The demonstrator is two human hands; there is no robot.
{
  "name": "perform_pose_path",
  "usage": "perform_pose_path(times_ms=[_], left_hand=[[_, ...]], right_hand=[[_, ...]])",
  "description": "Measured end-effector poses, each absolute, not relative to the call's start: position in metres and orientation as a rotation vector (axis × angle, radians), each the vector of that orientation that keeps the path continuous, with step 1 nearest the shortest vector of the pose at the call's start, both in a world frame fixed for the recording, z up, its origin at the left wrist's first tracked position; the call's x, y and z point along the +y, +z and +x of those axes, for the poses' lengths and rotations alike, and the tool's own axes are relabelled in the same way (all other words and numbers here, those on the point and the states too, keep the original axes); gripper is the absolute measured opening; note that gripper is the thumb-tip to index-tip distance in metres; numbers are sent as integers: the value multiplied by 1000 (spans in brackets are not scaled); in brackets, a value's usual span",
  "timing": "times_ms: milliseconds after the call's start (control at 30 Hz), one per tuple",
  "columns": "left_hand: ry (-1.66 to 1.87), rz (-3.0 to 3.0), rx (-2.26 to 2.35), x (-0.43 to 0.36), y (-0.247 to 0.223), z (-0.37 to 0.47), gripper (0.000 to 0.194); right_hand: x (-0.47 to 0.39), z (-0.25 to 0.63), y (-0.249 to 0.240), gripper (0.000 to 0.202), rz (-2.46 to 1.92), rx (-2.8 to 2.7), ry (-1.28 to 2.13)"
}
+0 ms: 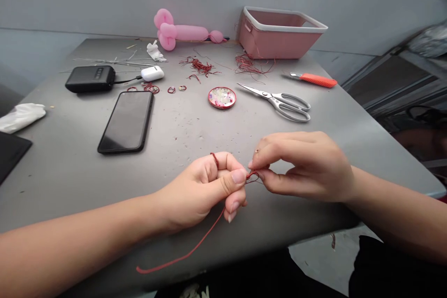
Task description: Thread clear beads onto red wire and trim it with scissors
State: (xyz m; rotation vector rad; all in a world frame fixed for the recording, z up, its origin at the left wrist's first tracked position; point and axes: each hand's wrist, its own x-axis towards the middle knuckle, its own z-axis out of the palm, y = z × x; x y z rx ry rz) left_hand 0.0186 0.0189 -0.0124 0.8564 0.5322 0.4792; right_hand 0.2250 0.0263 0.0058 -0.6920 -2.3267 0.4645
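Note:
Near the table's front edge, my left hand (216, 186) pinches a red cord (206, 235) between thumb and forefinger. A long tail of the cord hangs below that hand and curves to the left. My right hand (307, 165) is closed, thumb and fingertips on the same cord just to the right. Between the two hands shows a small loop of the cord, partly hidden by the fingers. A red cord ring (214, 160) circles a finger of my left hand. Beyond the hands lie silver scissors (279, 102) and a round dish of beads (222, 98).
A phone (127, 121), a black power bank (90, 79) and a white case (152, 73) lie at left. Small cord rings (171, 90) sit mid-table. Behind are cord scraps (200, 66), a pink balloon (190, 32), a pink basket (275, 44) and an orange-handled knife (317, 80).

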Motion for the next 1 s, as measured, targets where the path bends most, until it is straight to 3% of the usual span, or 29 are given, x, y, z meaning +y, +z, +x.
perform_pose_path(times_ms=[167,367,467,633,733,833,1000], left_hand=[[395,864,559,21,-10,17,33],[369,1035,547,21,-8,17,27],[384,1184,560,18,-7,16,21],[444,1487,628,13,-4,13,21],[490,1523,671,13,-5,14,28],[574,1479,702,14,-7,16,25],[784,1492,756,11,-10,15,16]], right_hand=[[24,225,5,7,-458,-2392,-167],[21,222,2,10,-551,-2311,-195],[20,221,2,13,-610,-2317,73],[18,221,10,18,-734,-2223,870],[18,220,14,13,-726,-2150,963],[16,219,12,12,-691,-2161,757],[6,221,14,24,-714,-2285,110]])
